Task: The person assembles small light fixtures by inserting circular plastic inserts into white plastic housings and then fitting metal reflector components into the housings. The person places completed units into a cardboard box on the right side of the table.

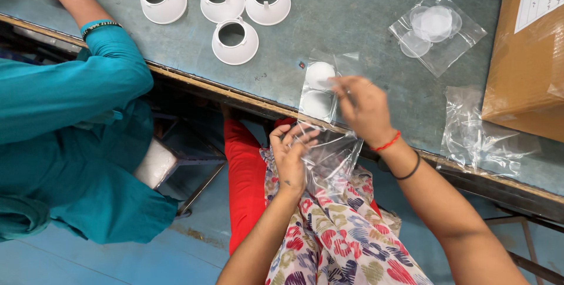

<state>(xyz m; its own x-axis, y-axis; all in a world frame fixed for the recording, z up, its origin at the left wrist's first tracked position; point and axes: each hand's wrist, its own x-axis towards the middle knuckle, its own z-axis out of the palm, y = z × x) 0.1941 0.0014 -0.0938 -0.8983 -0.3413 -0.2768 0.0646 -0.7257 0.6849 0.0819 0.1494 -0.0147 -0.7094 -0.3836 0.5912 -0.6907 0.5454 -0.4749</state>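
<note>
My left hand (292, 157) grips a clear plastic bag (332, 156) over my lap, just below the table's edge. My right hand (364, 108) hovers above the bag's mouth at the table's near edge, its fingers pinched; whether anything is between them is hard to tell. Right beside that hand, a small clear pouch with two white round discs (318, 90) lies on the blue-grey table (352, 21).
Several white funnel-shaped plastic parts (235, 39) stand at the table's far left. Another clear pouch of round discs (436, 27) lies to the right, a crumpled empty bag (479, 135) nearer, a cardboard box (526, 68) at far right. A person in teal (70, 120) sits at left.
</note>
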